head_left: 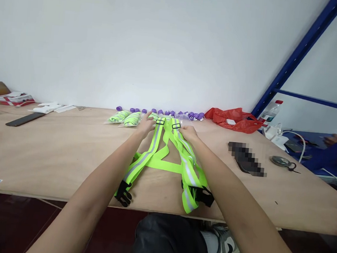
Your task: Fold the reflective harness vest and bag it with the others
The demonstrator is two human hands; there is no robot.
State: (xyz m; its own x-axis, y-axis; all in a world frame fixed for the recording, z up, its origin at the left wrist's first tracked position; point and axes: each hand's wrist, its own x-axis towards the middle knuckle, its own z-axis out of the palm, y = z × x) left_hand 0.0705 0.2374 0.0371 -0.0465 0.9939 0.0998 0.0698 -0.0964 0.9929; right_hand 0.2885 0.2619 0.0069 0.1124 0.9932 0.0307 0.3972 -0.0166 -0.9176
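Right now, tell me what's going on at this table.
A person sits at a plywood table with a neon-yellow reflective strap vest spread flat in front of them. The left hand and right hand rest on the vest's far end, each beside a black slider. The black buckles lie at the near edge. Rolled, bagged vests and purple pieces sit along the wall, with a red bag to the right.

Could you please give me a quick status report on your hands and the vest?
Left hand and right hand open, on the reflective vest shoulders. Vest flat on table. Nothing in the way.
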